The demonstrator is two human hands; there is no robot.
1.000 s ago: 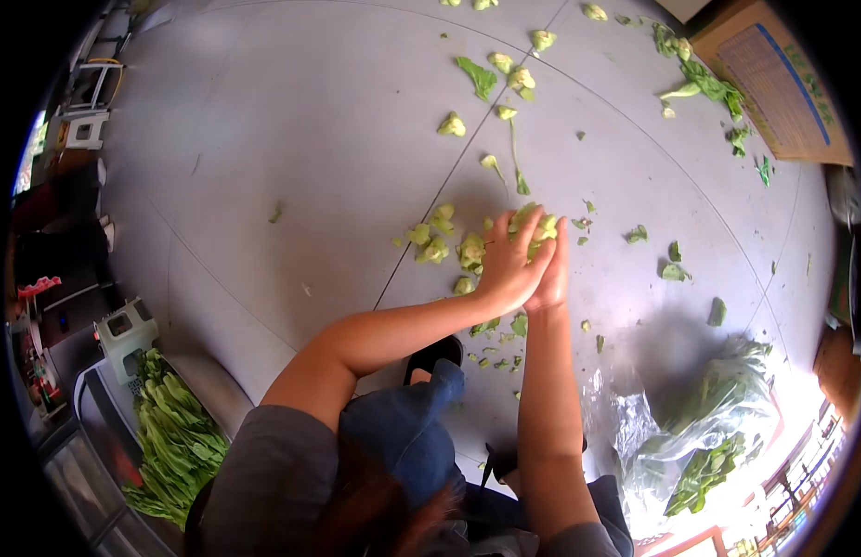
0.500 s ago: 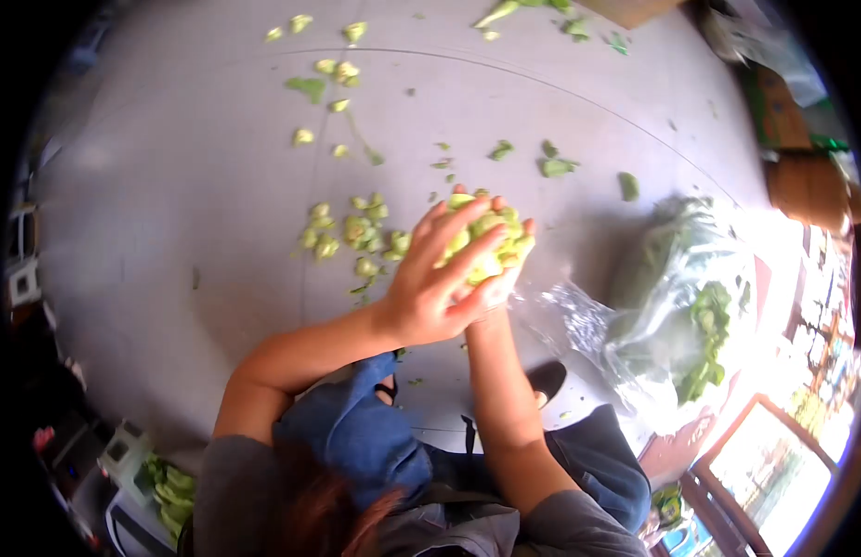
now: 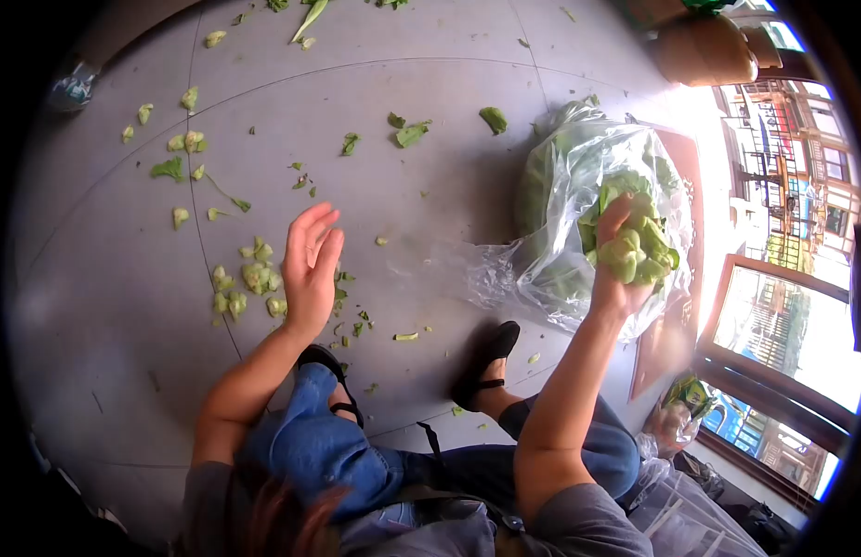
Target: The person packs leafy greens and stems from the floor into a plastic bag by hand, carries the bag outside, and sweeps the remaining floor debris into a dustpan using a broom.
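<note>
My right hand [image 3: 619, 293] cups a bunch of pale green leafy vegetable pieces [image 3: 627, 254] at the mouth of a clear plastic bag [image 3: 542, 278]. More green leaves fill the bag, seen through its plastic. Part of this hand is hidden behind the greens it holds. My left hand [image 3: 312, 269] is raised above the floor, fingers stretched out and nothing in it. Just left of it on the floor lies a small cluster of cut vegetable ends [image 3: 260, 278].
Loose vegetable ends [image 3: 187, 142] and torn leaves [image 3: 412, 135] are scattered over the grey tiled floor [image 3: 356, 88]. My feet in black shoes [image 3: 486, 362] are below. A brown rounded container [image 3: 704, 51] stands at upper right, beyond the bag. A glass-paned frame [image 3: 783, 316] lies at the right edge.
Both hands were together around the vegetable pieces. They have parted: my right hand has carried the greens right to the bag, while my left has let go and moved left. The view has shifted.
</note>
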